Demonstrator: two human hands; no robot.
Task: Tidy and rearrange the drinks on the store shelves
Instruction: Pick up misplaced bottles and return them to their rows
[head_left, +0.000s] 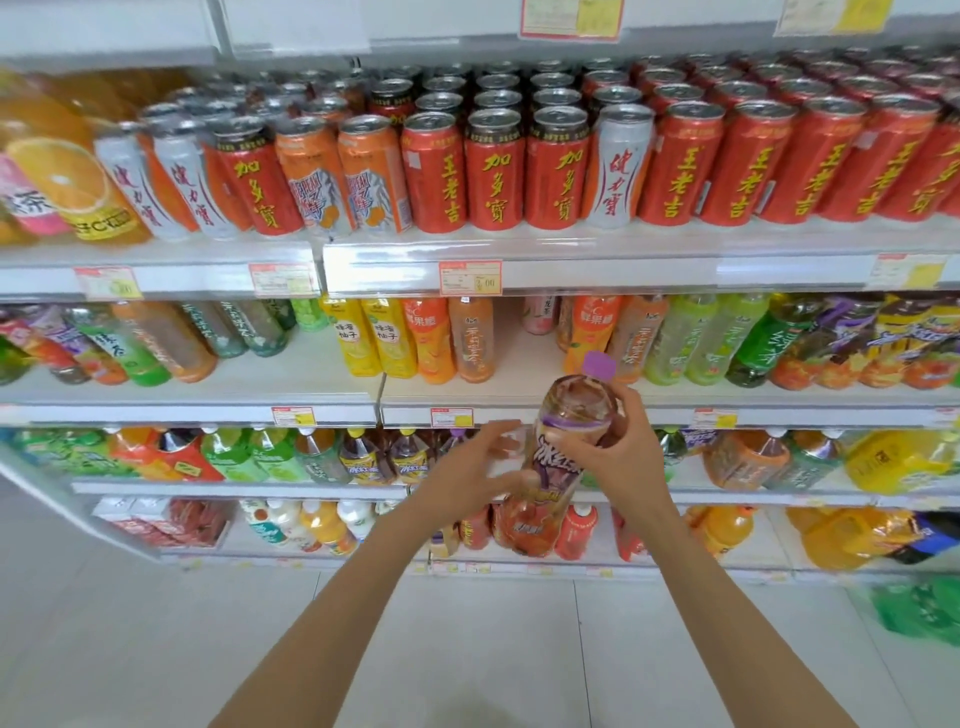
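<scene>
Purple-capped bottle (558, 467): is hanging tilted in the air in front of the shelves, near the middle. Its cap is leaning up and to the right and its base is pointing down toward the lowest shelf.
Right hand (631, 441): its grip is holding the bottle's shoulder just under the cap. The fingers are curling round the far side, where their tips are hiding from view.
Left hand (467, 467): its fingers are lying spread wide, the grip holding nothing. The thumb side is meeting the bottle's label, though whether it is pressing is hard to tell.
Can shelf (571, 280): is carrying red cans (493, 171) in deep rows, with white and orange cans mixing in toward the left. The far rows are blurring together.
Second shelf (291, 382): small bottles (382, 338) are standing with their caps cut off by the shelf edge above. A bare stretch is showing far behind the purple cap.
Third shelf (234, 488): large bottles (363, 457) are showing only in part, and several are hiding behind the hands and the held bottle.
Lowest shelf (260, 558): is holding bottles and packs too blurred to name.
Price tags (470, 278): are sitting on the shelf edges, their print too soft to read.
Green bag (919, 608): is lying on the floor (467, 649) at the near right, cut off by the frame edge.
</scene>
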